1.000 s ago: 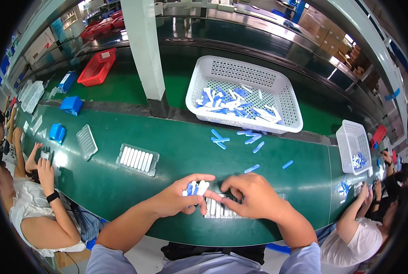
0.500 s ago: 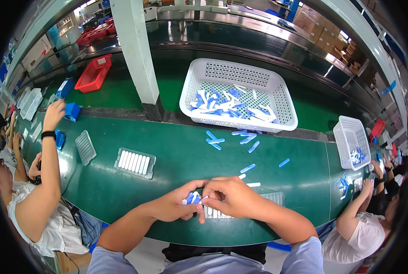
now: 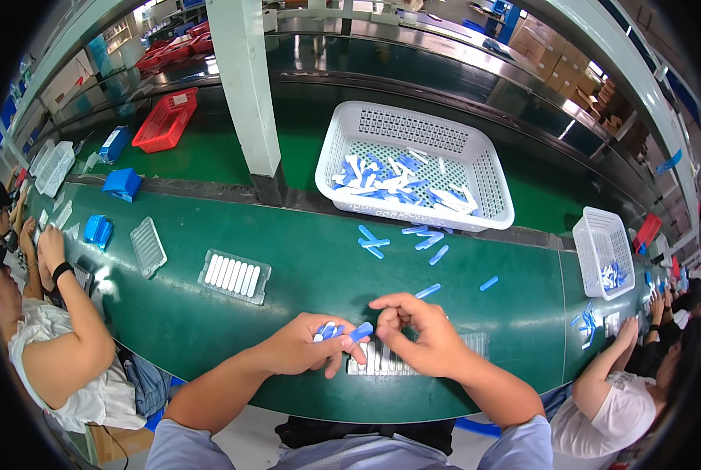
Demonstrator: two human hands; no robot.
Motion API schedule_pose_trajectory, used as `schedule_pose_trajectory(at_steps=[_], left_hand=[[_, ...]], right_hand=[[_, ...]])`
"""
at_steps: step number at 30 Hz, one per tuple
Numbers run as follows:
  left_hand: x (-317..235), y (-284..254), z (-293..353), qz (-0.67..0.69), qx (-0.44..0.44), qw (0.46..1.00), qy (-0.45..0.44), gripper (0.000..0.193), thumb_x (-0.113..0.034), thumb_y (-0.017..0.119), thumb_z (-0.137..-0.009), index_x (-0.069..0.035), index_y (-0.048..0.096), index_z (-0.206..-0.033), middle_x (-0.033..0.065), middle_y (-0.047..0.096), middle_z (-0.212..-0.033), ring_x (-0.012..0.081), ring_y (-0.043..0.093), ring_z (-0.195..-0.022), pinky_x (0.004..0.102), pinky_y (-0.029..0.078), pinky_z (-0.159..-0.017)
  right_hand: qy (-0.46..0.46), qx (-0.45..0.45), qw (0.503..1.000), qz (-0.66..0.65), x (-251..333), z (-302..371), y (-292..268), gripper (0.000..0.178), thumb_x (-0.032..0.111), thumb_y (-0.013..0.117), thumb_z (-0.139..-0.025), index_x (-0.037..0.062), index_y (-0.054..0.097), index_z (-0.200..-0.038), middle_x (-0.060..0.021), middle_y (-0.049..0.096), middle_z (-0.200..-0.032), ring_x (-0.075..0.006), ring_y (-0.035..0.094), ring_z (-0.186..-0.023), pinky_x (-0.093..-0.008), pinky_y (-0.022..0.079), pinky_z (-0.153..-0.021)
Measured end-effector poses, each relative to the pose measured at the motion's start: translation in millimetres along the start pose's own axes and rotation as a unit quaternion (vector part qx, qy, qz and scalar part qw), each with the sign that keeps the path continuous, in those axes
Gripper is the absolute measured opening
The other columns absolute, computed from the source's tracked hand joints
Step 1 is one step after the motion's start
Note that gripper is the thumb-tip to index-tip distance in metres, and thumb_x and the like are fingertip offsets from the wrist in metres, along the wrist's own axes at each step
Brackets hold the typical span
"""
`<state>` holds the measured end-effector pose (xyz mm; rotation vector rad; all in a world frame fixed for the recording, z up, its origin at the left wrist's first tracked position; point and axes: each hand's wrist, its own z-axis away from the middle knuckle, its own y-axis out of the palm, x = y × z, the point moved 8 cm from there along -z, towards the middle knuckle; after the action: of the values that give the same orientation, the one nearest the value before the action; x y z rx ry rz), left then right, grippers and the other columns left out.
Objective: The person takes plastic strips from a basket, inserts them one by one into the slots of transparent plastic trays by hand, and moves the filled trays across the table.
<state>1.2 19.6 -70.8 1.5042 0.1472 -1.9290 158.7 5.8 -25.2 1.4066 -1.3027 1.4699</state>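
My left hand (image 3: 299, 345) is closed around a small bunch of flat blue and white plastic strips (image 3: 328, 332). One blue strip (image 3: 361, 331) juts from its fingertips toward my right hand (image 3: 425, 338). That right hand is open, thumb and index finger apart, with nothing visible between them. Beneath both hands lies a clear slotted tray (image 3: 476, 345) holding a row of white strips (image 3: 378, 360); my right hand covers part of it. Farther left, a second clear tray (image 3: 262, 291) carries several white strips (image 3: 233, 274) side by side.
Loose blue strips (image 3: 427, 291) are scattered on the green table (image 3: 303, 251). Beyond stands a large white basket (image 3: 493, 188) of blue and white strips. An empty clear tray (image 3: 148, 247) lies left. A white post (image 3: 248, 94) rises at the back; co-workers (image 3: 72, 337) sit on both sides.
My right hand has drawn back to the right from the bunch and its fingers have parted. A blue strip now protrudes from my left hand. The left co-worker's raised arm has lowered.
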Motion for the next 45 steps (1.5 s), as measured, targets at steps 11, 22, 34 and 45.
schedule_pose_trajectory(at_steps=[11,22,34,45], left_hand=[[1.4,-12.2,-2.8,0.069,-0.041,0.996,0.023,0.032,-0.017,0.056,-0.104,0.001,0.061,-0.131,0.0186,0.074,-0.108,0.0095,0.062,-0.059,0.0215,0.032,-0.045],[-0.2,-10.7,-5.3,0.063,-0.081,0.995,0.006,0.032,-0.014,0.059,-0.102,0.005,0.060,-0.128,0.0215,0.074,-0.106,0.0117,0.063,-0.058,0.0224,0.030,-0.044],[1.9,0.1,-2.5,0.026,-0.029,0.999,-0.002,0.031,-0.016,0.061,-0.102,0.004,0.066,-0.126,0.0151,0.075,-0.114,0.0092,0.062,-0.059,0.0205,0.033,-0.045],[2.2,-12.3,-4.7,0.069,-0.094,0.993,0.019,0.028,-0.010,0.061,-0.100,0.005,0.066,-0.123,0.0211,0.075,-0.111,0.0125,0.063,-0.054,0.0228,0.031,-0.042]], right_hand=[[0.033,-0.154,0.972,-0.173,-8.3,9.1,-30.5,0.005,-0.002,0.071,-0.093,-0.0013,0.073,-0.098,-0.0026,0.069,-0.078,-0.0049,0.061,-0.067,-0.0207,0.045,-0.058],[-0.031,0.158,0.956,0.246,2.2,7.9,9.8,0.017,0.011,0.074,-0.081,0.0047,0.071,-0.097,-0.0072,0.067,-0.077,-0.0275,0.064,-0.068,-0.0393,0.051,-0.062],[0.007,-0.026,0.994,0.105,2.2,7.0,-3.8,0.013,0.010,0.077,-0.091,0.0022,0.075,-0.101,-0.0027,0.066,-0.069,-0.0055,0.057,-0.056,-0.0240,0.041,-0.050],[0.151,0.162,0.969,0.106,-12.1,25.3,-27.6,0.012,0.011,0.075,-0.089,0.0037,0.076,-0.098,-0.0068,0.073,-0.075,-0.0123,0.064,-0.061,-0.0298,0.049,-0.056]])
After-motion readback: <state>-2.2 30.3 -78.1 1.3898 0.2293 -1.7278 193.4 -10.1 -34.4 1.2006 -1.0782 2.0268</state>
